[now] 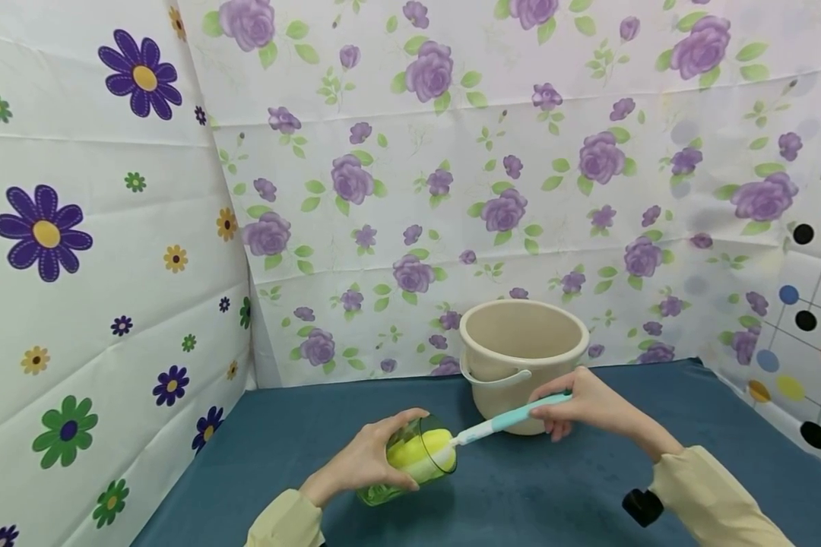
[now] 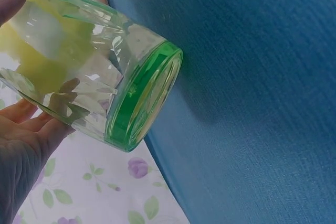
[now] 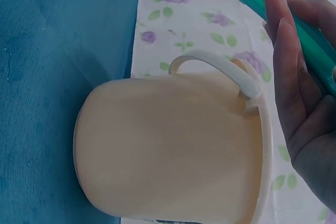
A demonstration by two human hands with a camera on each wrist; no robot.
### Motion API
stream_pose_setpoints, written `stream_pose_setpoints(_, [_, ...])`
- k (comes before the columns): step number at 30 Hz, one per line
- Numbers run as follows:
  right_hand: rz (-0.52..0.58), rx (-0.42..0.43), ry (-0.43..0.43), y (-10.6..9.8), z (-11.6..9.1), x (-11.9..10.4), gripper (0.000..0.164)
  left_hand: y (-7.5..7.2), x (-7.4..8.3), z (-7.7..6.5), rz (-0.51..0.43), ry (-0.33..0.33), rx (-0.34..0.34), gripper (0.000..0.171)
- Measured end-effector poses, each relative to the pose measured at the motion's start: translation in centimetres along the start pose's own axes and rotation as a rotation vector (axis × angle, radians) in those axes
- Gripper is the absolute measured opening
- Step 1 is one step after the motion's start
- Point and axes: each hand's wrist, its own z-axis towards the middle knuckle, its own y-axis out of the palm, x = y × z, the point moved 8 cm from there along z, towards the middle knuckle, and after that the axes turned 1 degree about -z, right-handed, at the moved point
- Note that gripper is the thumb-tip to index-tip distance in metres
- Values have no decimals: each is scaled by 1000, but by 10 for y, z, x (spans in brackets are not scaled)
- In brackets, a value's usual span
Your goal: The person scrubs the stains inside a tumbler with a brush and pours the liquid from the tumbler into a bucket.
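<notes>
My left hand [image 1: 372, 454] grips a clear green glass [image 1: 378, 494], tilted with its mouth toward the right. In the left wrist view the thick green base of the glass [image 2: 142, 95] points away from the palm. A yellow sponge head [image 1: 410, 453] of a bottle brush sits inside the glass, near its mouth. My right hand [image 1: 584, 403] holds the brush by its turquoise and white handle [image 1: 513, 419], which slants down to the left. In the right wrist view, fingers [image 3: 286, 51] are curled round that handle.
A beige bucket [image 1: 520, 387] with a pale handle [image 3: 215, 66] stands behind the hands at the back of the blue-covered table [image 1: 301, 425]. Flower-printed sheets [image 1: 383, 190] hang as walls at the back and left. A dotted sheet [image 1: 814, 304] hangs at right.
</notes>
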Motion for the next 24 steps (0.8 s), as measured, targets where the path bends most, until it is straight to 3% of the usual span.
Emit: stream_pose_setpoints(24, [-35, 8, -15, 17, 12, 12, 16, -1, 1, 0, -11, 2, -1, 88])
